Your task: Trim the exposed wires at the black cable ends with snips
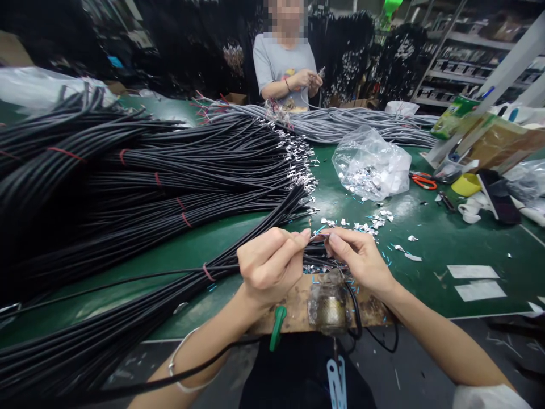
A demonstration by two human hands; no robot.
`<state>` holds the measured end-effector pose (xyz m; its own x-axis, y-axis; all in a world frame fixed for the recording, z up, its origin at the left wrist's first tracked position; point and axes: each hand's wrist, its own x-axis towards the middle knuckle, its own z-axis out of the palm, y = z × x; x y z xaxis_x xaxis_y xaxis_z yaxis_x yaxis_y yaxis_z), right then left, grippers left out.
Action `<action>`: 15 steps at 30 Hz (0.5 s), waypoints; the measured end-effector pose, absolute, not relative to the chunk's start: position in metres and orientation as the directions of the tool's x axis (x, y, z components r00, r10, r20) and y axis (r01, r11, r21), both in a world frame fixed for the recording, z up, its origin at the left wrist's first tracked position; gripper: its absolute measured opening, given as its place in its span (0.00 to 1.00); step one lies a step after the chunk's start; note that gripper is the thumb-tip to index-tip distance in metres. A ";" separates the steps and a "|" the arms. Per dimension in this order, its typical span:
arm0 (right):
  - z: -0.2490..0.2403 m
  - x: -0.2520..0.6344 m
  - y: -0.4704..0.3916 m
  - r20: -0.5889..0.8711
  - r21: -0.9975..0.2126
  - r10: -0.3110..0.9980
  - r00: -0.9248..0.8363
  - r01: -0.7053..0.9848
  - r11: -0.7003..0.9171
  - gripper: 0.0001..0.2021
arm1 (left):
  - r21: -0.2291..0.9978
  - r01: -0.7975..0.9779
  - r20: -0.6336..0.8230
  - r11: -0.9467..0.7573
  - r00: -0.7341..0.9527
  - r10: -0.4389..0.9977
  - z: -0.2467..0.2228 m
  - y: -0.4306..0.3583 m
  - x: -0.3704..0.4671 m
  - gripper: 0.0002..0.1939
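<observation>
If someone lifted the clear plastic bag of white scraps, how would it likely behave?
The clear plastic bag would probably flop and crumple, since its thin film is creased. It is likely light for its size, seeming to hold mostly small white scraps.

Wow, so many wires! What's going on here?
A person's left hand and right hand pinch thin wires between their fingertips, over a green table. Black cables lie in bundles to the left, some tied with red bands. A clear plastic bag and white scraps lie beyond the right hand. Across the table, a co-worker holds something too small to identify.
</observation>
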<state>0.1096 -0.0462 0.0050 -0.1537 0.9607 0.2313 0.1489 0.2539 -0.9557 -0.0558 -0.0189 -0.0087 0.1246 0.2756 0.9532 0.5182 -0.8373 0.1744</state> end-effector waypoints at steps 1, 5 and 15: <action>0.005 0.109 -0.046 0.234 -0.955 0.961 -0.148 0.149 0.256 0.15 | 0.170 0.521 0.954 -0.837 0.127 0.273 -0.009 -0.019 -0.056 0.12; 0.004 0.107 -0.048 0.254 -0.952 0.963 -0.095 0.149 0.266 0.13 | 0.099 0.557 0.960 -0.825 0.164 0.226 -0.009 -0.019 -0.055 0.13; 0.001 0.104 -0.051 0.364 -0.900 0.930 0.058 0.279 0.335 0.10 | 0.169 0.648 0.900 -0.742 0.205 0.384 -0.006 -0.023 -0.051 0.06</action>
